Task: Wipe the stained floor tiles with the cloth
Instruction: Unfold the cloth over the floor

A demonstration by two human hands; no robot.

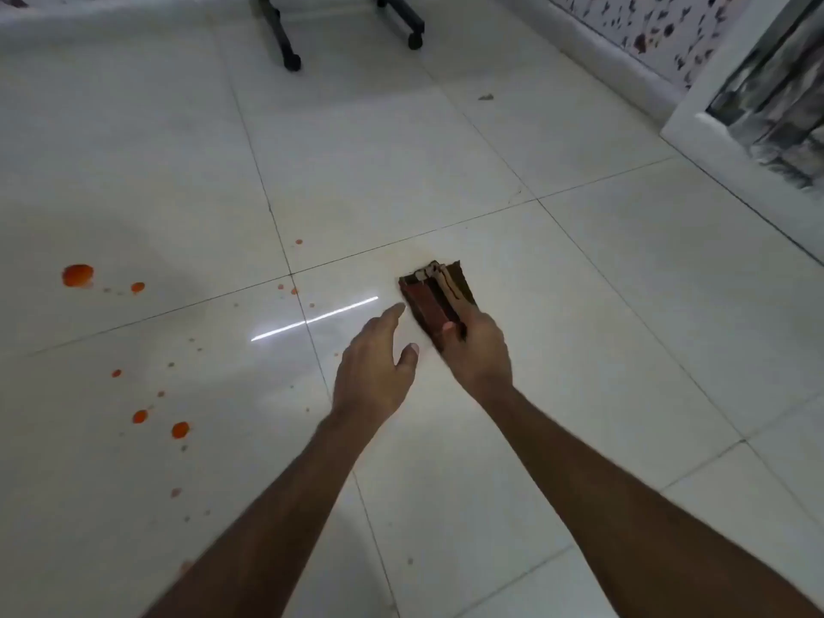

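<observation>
A folded brown and red striped cloth [434, 292] rests flat against the white floor tiles [602, 305], with my right hand [479, 350] gripping its near end. My left hand [374, 368] hovers just left of the cloth, fingers apart and holding nothing. Orange stains lie to the left: a large blob [78, 275], a smaller spot [138, 287], two drops [180, 429] nearer me, and fine specks around the tile joint [292, 289]. A faint smear shows on the tile just beyond the cloth.
Black chair legs on castors [292, 62] stand at the back. A white skirting and patterned wall [660, 42] run along the right, with a white-framed panel [758, 104] leaning there. A small bit of debris [486, 97] lies on a far tile.
</observation>
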